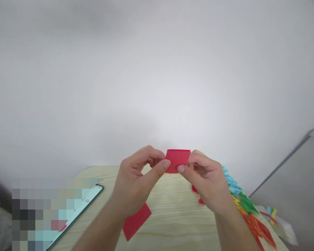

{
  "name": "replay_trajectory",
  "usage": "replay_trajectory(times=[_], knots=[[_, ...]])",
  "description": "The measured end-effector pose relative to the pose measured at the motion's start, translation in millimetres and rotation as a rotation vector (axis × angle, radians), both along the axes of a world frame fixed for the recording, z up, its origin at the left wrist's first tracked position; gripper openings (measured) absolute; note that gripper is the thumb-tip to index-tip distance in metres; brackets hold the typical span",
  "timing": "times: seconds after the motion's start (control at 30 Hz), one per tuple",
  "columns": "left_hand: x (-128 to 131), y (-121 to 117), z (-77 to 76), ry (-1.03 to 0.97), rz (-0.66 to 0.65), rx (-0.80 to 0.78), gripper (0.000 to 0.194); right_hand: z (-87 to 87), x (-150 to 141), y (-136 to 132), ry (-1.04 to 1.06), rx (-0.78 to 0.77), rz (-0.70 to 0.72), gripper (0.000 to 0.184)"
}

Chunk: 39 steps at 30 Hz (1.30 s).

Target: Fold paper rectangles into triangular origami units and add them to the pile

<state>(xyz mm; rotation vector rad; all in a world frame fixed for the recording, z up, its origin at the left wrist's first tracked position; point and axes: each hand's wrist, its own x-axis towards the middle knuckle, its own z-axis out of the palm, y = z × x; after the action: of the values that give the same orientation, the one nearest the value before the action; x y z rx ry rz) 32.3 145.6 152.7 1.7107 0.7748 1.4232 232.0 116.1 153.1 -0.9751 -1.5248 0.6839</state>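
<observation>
A small piece of folded red paper (177, 159) is held up above the table between both my hands. My left hand (140, 177) pinches its left edge, thumb on the near face and fingers behind. On the other side, my right hand (205, 177) grips the lower right corner with the thumb in front. Layers of the fold show along the top edge. Below my left wrist lies a flat sheet of red paper (137, 222), partly covered by the hand. Small red pieces (195, 189) peek out beside my right hand, mostly hidden by it.
The light wood table (170, 223) ends at a white wall (157, 76). A tablet or phone (78, 212), partly blurred out, lies at the left. Folded paper pieces in blue, green (247, 203), yellow and orange (259, 228) line the right edge. Beyond it is a whitish bag (285, 228).
</observation>
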Motion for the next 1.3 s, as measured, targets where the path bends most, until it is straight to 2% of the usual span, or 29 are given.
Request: replay_trajectory(times=[0.1, 0.23, 0.37, 0.47, 0.67, 0.83, 1.03, 1.3], knots=[[0.5, 0.1, 1.5, -0.067, -0.004, -0.055, 0.008, 1.5, -1.6, 1.5, -0.007, 0.020, 0.050, 0.005], [2.2, -0.4, 3.9, -0.115, -0.043, -0.152, 0.013, -0.1, -2.0, 3.6, 0.145, -0.123, 0.152, 0.010], [3.0, 0.7, 4.3, 0.060, -0.161, -0.224, 0.016, -2.6, 0.6, 6.1, 0.312, -0.134, 0.131, 0.013], [1.6, 2.2, 4.4, 0.232, -0.173, -0.210, 0.018, -3.0, 2.3, 6.3, 0.307, -0.106, 0.111, 0.013], [-2.5, 1.2, 5.3, 0.197, -0.109, -0.191, 0.020, -5.3, 3.6, 2.6, 0.150, -0.123, 0.082, 0.012], [0.7, -1.1, 8.0, 0.306, -0.141, -0.162, 0.013, -2.2, 0.2, 2.1, 0.251, -0.125, 0.037, 0.015], [3.4, 1.0, 1.3, 0.067, -0.158, -0.255, 0.019, 0.0, -4.4, 4.1, 0.351, -0.189, 0.173, 0.026], [4.7, 0.0, 3.4, -0.069, -0.198, -0.340, 0.021, -7.5, -1.8, 5.6, 0.279, -0.137, 0.102, 0.027]])
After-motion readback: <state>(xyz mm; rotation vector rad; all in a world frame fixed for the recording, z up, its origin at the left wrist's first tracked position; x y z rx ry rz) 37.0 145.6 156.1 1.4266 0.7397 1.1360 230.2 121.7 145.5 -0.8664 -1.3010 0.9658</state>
